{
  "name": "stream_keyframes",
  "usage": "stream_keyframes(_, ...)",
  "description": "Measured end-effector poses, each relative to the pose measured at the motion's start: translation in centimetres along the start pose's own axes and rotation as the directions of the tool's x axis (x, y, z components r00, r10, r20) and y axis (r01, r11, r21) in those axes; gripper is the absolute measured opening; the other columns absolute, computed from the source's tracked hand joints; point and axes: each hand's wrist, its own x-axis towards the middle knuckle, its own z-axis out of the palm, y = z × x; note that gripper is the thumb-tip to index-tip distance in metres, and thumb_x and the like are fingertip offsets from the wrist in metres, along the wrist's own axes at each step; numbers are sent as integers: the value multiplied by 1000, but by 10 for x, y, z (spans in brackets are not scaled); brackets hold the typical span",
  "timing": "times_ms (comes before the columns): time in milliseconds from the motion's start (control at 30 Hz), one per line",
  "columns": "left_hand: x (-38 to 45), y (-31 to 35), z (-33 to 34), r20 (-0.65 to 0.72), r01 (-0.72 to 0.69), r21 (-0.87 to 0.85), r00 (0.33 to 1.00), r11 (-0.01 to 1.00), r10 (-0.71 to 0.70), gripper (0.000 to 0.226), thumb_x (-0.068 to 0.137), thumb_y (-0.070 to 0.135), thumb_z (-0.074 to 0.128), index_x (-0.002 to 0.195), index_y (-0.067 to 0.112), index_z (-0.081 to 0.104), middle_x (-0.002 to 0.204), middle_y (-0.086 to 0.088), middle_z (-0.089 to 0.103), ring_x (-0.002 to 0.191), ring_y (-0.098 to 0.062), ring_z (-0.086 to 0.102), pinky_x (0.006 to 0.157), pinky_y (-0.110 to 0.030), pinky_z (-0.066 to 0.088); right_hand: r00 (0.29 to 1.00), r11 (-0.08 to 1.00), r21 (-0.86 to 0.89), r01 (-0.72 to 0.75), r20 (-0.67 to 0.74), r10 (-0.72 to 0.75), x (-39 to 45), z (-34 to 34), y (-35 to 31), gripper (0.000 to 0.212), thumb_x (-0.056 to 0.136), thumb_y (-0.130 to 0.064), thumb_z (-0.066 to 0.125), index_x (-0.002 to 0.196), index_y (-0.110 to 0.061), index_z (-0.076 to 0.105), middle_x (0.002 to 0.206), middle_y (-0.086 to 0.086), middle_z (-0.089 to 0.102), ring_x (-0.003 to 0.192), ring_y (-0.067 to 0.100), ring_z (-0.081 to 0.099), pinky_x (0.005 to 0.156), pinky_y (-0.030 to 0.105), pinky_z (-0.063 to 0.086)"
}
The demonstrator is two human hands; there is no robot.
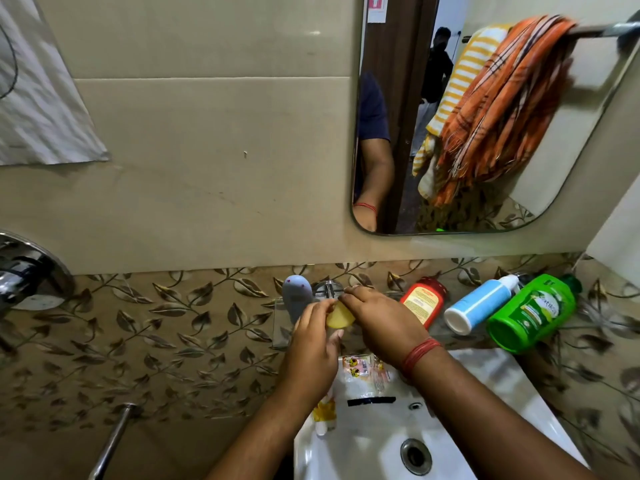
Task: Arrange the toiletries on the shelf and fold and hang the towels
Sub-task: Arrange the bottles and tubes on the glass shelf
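Note:
My left hand (313,344) and my right hand (377,318) meet over the glass shelf (280,327), both pinching a small yellow soap (339,318). On the shelf to the right stand a red-capped orange bottle (424,301), a blue and white bottle (478,304) and a green bottle (533,311). A grey-blue toiletry (296,292) stands just behind my left hand. The mirror (588,140) reflects an orange checked towel (509,102) and a yellow striped towel (460,81), bunched on a rail.
Below the shelf is the white washbasin (491,382), with a soap wrapper (363,370) and a yellow tube (323,415) on its rim. A white cloth (38,109) hangs at the upper left. A chrome tap fitting (24,271) sits on the left wall. Another person appears in the mirror.

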Motion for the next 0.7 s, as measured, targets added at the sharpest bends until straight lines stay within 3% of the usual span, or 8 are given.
stream_keyframes(100, 0, 7, -2, -29, 10, -137, 999, 991, -14, 49, 100, 16, 58, 144, 30, 41, 137, 15, 49, 122, 5, 51, 102, -15, 44, 987, 945, 296, -140, -36, 157, 1, -6, 9, 54, 88, 3, 61, 136, -21, 55, 133, 2, 61, 118, 19, 59, 98, 31, 50)
stream_keyframes(200, 4, 12, 3, 42, 77, -186, 997, 980, -71, 55, 102, 21, 56, 150, 32, 33, 143, 16, 44, 132, 1, 44, 109, -24, 39, 944, 803, 520, -291, 18, 330, 7, -11, 18, 25, 96, -7, 59, 119, -17, 63, 116, 7, 68, 100, 18, 60, 81, 30, 45)
stream_keyframes(267, 10, 12, 7, 141, 136, -165, 983, 977, -113, 59, 102, 24, 55, 153, 33, 27, 147, 16, 40, 138, -4, 36, 114, -32, 36, 931, 759, 559, -333, 65, 360, 10, -12, 22, 22, 99, -13, 57, 121, -17, 62, 116, 7, 69, 100, 18, 60, 83, 31, 46)
stream_keyframes(367, 17, 9, 11, 210, 200, -154, 963, 968, -166, 61, 103, 20, 53, 155, 33, 25, 153, 8, 44, 141, -8, 41, 115, -36, 39, 931, 727, 595, -344, 111, 349, 16, -16, 24, 31, 99, -13, 58, 129, -18, 59, 121, 4, 66, 109, 20, 60, 95, 38, 50)
stream_keyframes(500, 28, 7, 14, 162, 213, -82, 967, 974, -198, 57, 103, 17, 53, 154, 29, 31, 147, 3, 53, 133, -11, 51, 104, -28, 45, 928, 737, 568, -367, 165, 335, 20, -17, 27, 44, 91, -9, 69, 133, -19, 56, 126, 4, 67, 115, 19, 61, 97, 34, 50)
stream_keyframes(567, 32, 7, 17, 143, 205, -30, 970, 978, -199, 54, 102, 19, 54, 152, 26, 34, 146, 2, 52, 132, -14, 52, 105, -35, 47, 928, 749, 550, -369, 169, 333, 19, -14, 26, 51, 89, -7, 71, 136, -21, 54, 127, 3, 67, 116, 18, 61, 96, 31, 48)
stream_keyframes(700, 35, 8, 22, 100, 202, 26, 974, 979, -204, 51, 101, 20, 55, 150, 23, 39, 144, 0, 51, 129, -16, 53, 105, -42, 50, 923, 746, 547, -380, 172, 344, 20, -13, 26, 54, 89, -8, 71, 137, -22, 53, 127, 3, 67, 118, 20, 61, 101, 37, 49)
